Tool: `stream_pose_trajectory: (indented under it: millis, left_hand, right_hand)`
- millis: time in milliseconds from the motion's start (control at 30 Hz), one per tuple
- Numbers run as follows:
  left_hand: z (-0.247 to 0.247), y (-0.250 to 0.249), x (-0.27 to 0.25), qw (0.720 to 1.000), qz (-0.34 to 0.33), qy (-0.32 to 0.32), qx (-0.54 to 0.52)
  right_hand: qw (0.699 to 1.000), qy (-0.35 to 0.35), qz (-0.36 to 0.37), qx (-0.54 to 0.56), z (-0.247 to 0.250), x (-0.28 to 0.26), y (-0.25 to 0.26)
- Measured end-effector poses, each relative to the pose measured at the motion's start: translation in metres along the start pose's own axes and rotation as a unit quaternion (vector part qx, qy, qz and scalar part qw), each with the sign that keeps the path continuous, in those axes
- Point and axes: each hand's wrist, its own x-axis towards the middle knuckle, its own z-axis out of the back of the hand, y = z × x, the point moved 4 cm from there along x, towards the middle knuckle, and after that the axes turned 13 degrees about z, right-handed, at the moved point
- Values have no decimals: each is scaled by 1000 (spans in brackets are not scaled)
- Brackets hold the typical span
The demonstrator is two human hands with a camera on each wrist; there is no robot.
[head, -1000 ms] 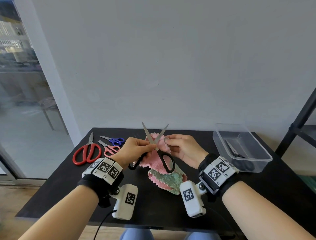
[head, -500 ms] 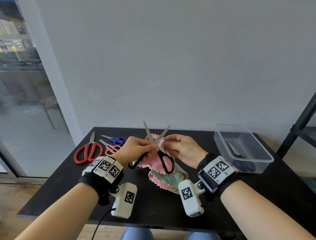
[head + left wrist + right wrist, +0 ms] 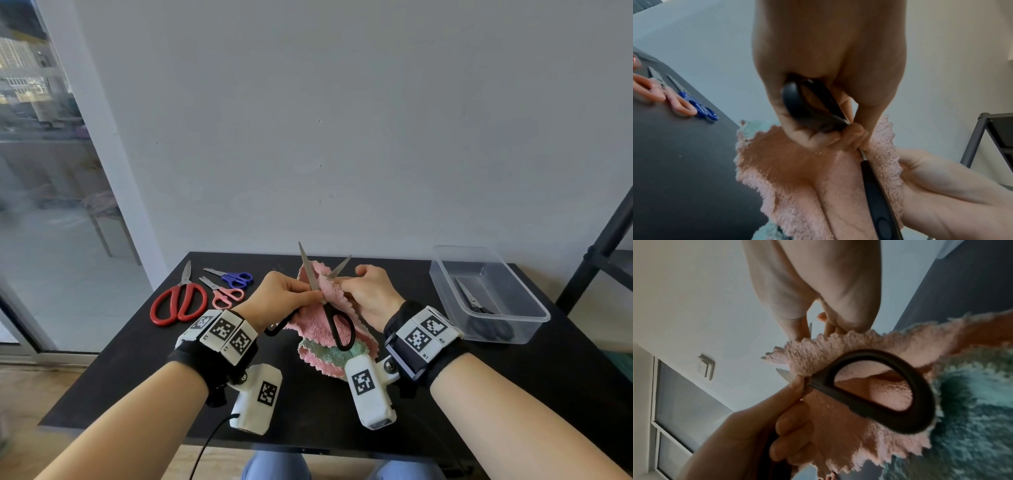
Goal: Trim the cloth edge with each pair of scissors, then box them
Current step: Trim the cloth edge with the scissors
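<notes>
Black scissors (image 3: 329,301) in left hand (image 3: 284,294) | right hand (image 3: 371,294) pinches cloth (image 3: 317,330) | red scissors (image 3: 180,301) aside

Three scissors (image 3: 202,294) crowd the table's (image 3: 137,359) left; box (image 3: 486,294) blocks right.

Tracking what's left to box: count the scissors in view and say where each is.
5: black-handled scissors in the left hand; red, pink and blue pairs on the table; one dark pair in the clear plastic box, which may hide more.
</notes>
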Motion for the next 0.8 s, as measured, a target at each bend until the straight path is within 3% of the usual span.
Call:
stream_pose_trajectory:
  millis: [367, 600, 800]
  left_hand:
    - [3, -5, 1, 1000, 4, -5, 8]
    - [9, -3, 1, 1000, -8, -27, -7]
    - [4, 2, 0, 1000, -9, -13, 17]
  right_hand:
    - [999, -7, 27, 21, 1, 2, 3]
    - [989, 77, 5, 123, -7, -3, 8]
    - [997, 65, 37, 31, -6, -8, 1]
